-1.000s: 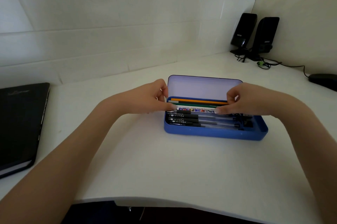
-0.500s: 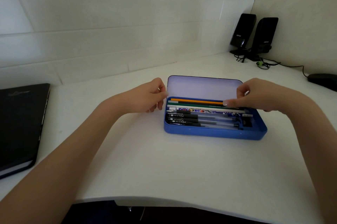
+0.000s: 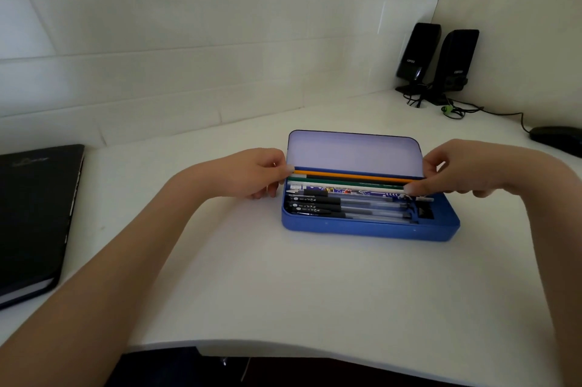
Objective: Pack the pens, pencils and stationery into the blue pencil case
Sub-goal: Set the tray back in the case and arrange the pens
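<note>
Left hand (image 3: 252,174) and right hand (image 3: 466,171) are pinching the ends of the open lid (image 3: 354,152) of the filled blue rectangular plastic pencil case (image 3: 371,227) sitting mid-table; risk: lid is jamming on the raised orange pencil (image 3: 352,175)

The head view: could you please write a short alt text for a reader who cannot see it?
Two bare hands, left hand and right hand, rest at the ends of an open blue pencil case on a white desk, its pens and pencils lying in rows. A black notebook lies far left, two black speakers behind.
</note>
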`<state>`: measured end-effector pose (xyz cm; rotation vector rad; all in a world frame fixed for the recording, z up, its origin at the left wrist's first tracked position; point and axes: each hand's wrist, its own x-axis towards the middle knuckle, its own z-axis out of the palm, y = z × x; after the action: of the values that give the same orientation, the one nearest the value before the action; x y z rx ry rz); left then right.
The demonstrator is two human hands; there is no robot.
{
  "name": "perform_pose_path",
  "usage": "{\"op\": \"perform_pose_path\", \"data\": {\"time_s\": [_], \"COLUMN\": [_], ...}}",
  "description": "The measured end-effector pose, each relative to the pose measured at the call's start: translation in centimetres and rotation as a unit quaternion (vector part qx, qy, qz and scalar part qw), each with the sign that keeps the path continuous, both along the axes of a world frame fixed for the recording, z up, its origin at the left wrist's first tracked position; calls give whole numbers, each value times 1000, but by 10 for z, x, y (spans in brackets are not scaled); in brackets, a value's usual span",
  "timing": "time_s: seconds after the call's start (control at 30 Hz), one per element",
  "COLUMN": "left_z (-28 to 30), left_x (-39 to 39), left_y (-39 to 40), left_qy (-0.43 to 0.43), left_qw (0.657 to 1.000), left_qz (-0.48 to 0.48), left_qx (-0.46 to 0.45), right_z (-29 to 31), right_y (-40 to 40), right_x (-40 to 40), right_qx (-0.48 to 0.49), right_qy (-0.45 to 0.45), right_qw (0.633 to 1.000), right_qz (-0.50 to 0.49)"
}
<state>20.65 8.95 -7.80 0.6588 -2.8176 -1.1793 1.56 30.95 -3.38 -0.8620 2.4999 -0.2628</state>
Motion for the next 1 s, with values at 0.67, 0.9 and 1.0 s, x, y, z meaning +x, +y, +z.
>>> {"op": "perform_pose_path", "data": {"time_s": [0.67,0.9,1.0], "left_z": [6,6,6], "left_x": [4,4,4], "left_y": [0,-1,-2], "left_qy": [-46,-53,-53], "left_qw": [999,998,998], "left_qz": [-23,-30,-35], "left_qx": [8,10,14], "right_z": [-7,-1,-1], "right_y": [5,13,14], "right_x": [-14,-15,-14], "right_qx": [18,10,20], "right_qy": [-9,-15,-23], "right_qw": [999,999,999], "right_qz": [-28,-46,-43]}}
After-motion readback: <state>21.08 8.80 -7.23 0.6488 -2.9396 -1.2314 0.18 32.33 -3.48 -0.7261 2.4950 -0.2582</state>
